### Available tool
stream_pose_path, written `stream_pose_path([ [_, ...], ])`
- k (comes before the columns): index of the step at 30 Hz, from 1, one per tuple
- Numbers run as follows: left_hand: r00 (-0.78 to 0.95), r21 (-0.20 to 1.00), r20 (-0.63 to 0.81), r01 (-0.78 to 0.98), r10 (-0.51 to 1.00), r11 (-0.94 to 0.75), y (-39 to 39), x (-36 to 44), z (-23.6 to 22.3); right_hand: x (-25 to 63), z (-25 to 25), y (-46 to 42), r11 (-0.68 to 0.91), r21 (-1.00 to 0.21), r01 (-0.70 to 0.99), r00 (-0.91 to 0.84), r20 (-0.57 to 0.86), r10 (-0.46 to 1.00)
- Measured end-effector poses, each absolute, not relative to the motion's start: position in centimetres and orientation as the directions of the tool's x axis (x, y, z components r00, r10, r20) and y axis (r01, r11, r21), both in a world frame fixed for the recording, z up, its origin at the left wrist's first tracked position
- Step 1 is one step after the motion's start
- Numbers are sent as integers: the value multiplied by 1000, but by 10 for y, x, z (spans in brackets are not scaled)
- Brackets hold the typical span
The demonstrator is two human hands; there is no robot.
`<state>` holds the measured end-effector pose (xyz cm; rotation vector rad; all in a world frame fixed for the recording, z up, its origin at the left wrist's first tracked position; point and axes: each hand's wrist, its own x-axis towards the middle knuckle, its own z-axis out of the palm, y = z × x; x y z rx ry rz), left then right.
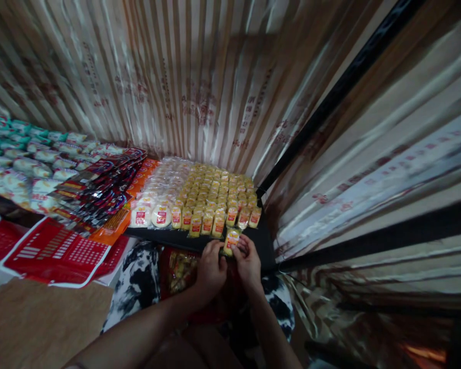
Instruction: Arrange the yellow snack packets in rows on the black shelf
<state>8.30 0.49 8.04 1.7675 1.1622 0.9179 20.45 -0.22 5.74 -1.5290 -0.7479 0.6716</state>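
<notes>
Striped sheeting (200,77) forms the backdrop, leaning in over a black surface (268,248). From my remote station I record one yellow packet (231,241) between the two hands, upright, label towards me. The right hand (249,262) pinches it at its right side. The left hand (211,267) is curled at the packet's left edge; whether it grips, I cannot tell. Just beyond the hands stand rows of yellow packets (195,224), with white packets (161,215) adjoining on their left. Farther left of the hands I note dark pouches (100,179), overlapping, and a red bag (57,251). Below the left hand lies a clear-wrapped bundle (180,270), contents indistinct.
</notes>
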Motion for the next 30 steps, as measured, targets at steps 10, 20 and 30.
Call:
stream_pose_path([
  [10,366,930,18,336,931,-150,31,126,63,226,49,45,-84,-958,275,616,109,781],
  [20,429,903,100,340,898,-263,41,122,54,219,47,51,-175,-882,438,580,129,804],
  [30,535,858,213,297,818,-418,51,113,53,219,31,56,-128,-836,534,581,252,774],
])
